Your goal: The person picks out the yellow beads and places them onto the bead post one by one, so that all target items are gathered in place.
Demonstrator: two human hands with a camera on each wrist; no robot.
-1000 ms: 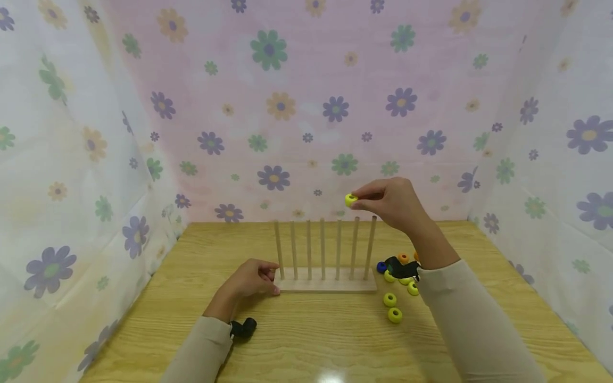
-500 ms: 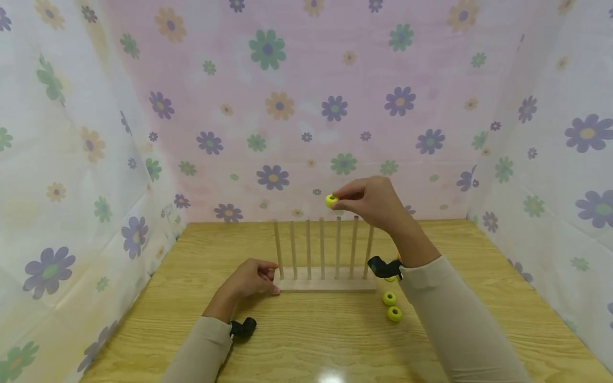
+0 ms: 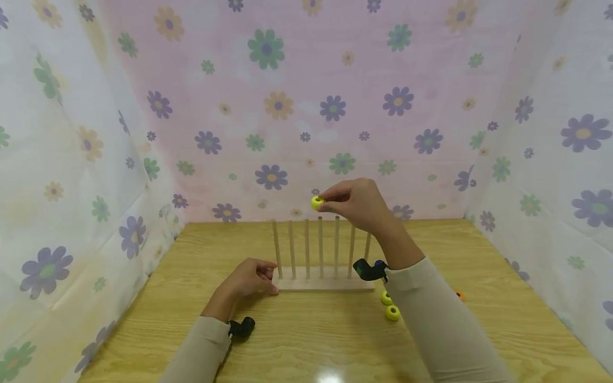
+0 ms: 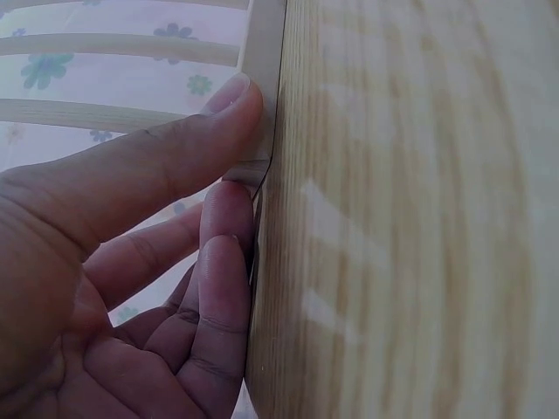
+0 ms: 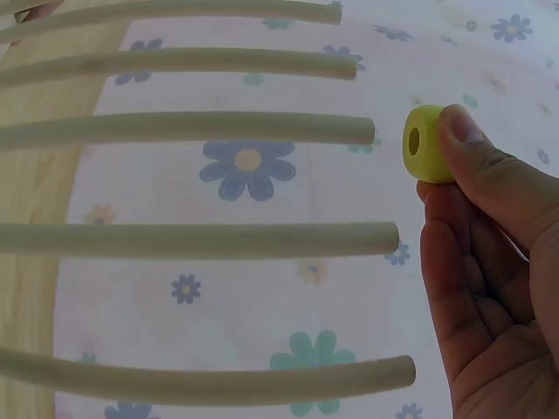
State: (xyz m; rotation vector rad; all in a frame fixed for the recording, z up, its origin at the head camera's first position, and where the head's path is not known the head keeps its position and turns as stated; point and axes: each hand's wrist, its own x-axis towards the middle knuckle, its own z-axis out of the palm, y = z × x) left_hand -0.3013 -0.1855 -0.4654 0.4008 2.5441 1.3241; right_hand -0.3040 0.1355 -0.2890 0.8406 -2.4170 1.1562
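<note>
Yellow bead is up in the air, just above the tips of the rack, roughly over its middle peg in the head view. Not touching: right wrist view shows a gap between bead and peg ends. Hole faces the peg tips there.

Right hand pinches the bead by its side, thumb against fingertips. Side grip leaves the hole uncovered, probably the reason for it. Hand comes in from the right of the rack, so the fingers sit beside the pegs' line, not over the hole. Exact hole-to-peg alignment: can't tell.

Left hand grips the rack's left end, thumb at the front corner, fingers curled against the end. Likely a brace: tall thin pegs on a narrow base look easy to nudge.

Rack stands upright, flat on the worktop, pegs in a row left to right, so each top is reachable from above.

Loose beads sit right of the rack, on the right hand's side, presumably for short reach: two yellow ones near its front right corner, a blue one mostly hidden by the wrist camera, an orange one farther out past the sleeve. Floral cloth hangs behind the rack.
</note>
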